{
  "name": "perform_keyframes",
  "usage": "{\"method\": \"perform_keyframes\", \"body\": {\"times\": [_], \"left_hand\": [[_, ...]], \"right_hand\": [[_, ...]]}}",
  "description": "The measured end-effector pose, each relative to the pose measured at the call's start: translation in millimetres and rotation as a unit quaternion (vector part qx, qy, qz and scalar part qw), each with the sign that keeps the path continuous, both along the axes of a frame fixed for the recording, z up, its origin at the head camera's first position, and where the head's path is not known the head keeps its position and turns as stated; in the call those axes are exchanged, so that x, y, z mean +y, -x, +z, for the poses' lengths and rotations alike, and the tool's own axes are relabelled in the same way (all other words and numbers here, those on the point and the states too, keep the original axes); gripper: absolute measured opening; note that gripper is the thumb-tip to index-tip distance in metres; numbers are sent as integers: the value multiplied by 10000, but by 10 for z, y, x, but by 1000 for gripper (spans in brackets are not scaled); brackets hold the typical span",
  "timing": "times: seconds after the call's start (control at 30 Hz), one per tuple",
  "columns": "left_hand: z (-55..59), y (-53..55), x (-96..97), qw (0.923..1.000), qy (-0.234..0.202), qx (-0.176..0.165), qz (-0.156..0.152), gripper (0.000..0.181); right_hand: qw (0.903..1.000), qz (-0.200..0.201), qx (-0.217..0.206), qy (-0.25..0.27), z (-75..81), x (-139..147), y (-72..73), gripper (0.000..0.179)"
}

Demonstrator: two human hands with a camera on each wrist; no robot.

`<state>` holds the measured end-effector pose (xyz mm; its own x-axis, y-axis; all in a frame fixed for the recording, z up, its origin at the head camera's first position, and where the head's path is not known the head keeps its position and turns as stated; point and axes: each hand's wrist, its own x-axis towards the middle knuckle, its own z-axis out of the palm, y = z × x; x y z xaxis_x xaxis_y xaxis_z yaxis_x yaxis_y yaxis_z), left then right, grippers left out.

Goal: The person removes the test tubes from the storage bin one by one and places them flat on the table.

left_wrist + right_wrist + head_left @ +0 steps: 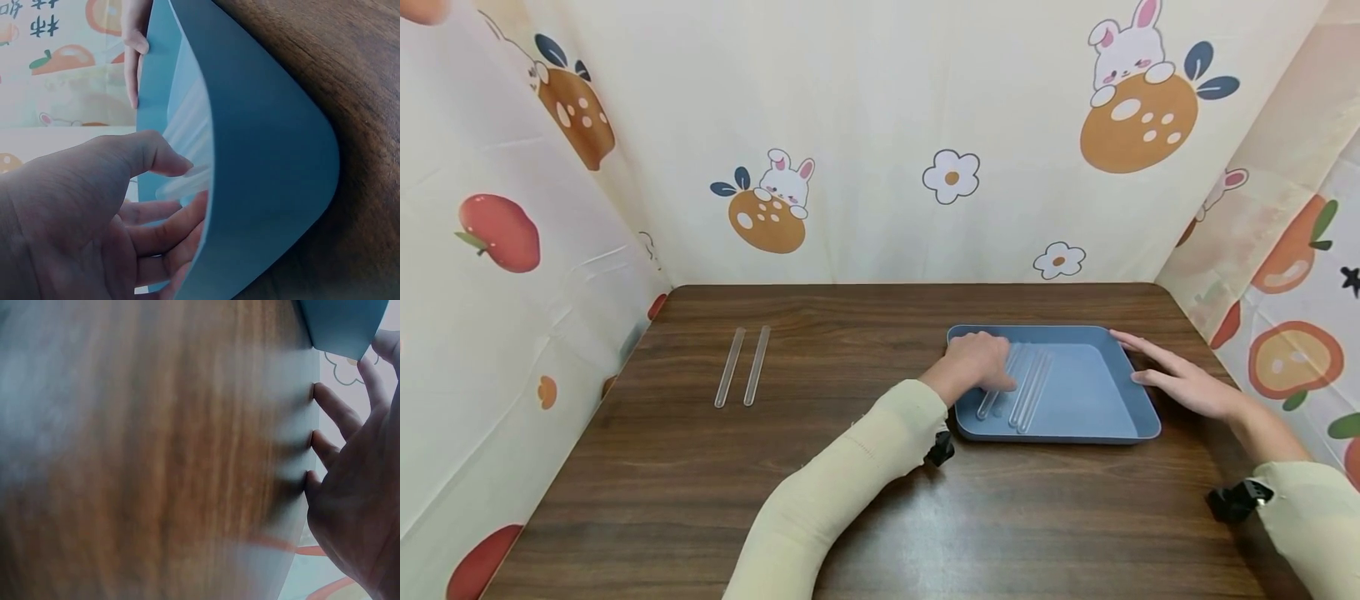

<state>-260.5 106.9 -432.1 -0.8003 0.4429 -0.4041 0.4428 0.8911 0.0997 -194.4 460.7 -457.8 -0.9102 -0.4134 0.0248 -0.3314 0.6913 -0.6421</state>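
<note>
A shallow blue tray (1093, 383) lies on the right part of the table. Over its left side is my left hand (976, 362), with thumb and fingers pinching a clear test tube (185, 185) inside the tray. Two more clear test tubes (1032, 392) lie side by side just to the right of that hand. My right hand (1187, 383) rests at the tray's right rim, fingers spread and touching its edge; in the right wrist view some fingertips (316, 390) meet the tabletop beside the tray. Part of the pinched tube is hidden by my left hand.
Two other clear test tubes (730, 368) lie nearly parallel on the left side of the brown wooden table (850, 333). Patterned curtains (880, 125) hang behind the table and along both sides.
</note>
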Motion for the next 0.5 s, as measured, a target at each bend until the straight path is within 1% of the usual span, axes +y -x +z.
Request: {"method": "perform_keyframes", "body": {"times": [0.13,0.2,0.3,0.37,0.43,0.5], "left_hand": [[36,-6,-25,10000,-71,-1,33,34],[24,4,-26,9998,-145,85,82,31],[164,-83,-93,9992,-316,240,49,28],[294,-168,-151,9987,-384,339,1,27],[469,-282,-228,9981,-473,390,-68,29],[526,-314,-251,9978,-512,411,-78,30]], "right_hand": [[10000,0,-11,21,2,0,-3,71],[10000,2,-4,29,5,0,-4,70],[10000,21,11,48,8,-3,-3,70],[10000,29,10,56,11,-5,-3,70],[10000,17,-6,41,14,-9,-3,70],[10000,-5,-22,12,15,-12,-3,70]]}}
